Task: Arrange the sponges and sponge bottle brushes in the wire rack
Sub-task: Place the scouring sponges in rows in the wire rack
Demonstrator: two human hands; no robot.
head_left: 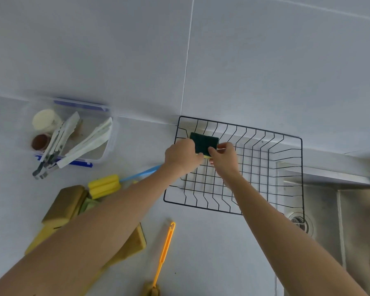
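Observation:
A black wire rack (pixel 291 189) stands on the grey counter against the wall. Inside its far left corner, a sponge with a dark green scouring face and yellow body (pixel 203 142) is held by both hands: my left hand (pixel 181 155) grips its left edge, my right hand (pixel 223 158) pinches its lower right edge. Left of the rack lie several yellow and tan sponges (pixel 65 205), partly hidden under my left forearm. A yellow sponge bottle brush with a blue handle (pixel 104 185) lies there too. An orange-handled bottle brush (pixel 165 253) lies near the counter's front.
A clear plastic container (pixel 110 133) with tongs, white cloths and small jars sits at the left by the wall. A steel sink (pixel 350 221) with a drain lies to the right, and the rack's right edge overhangs it.

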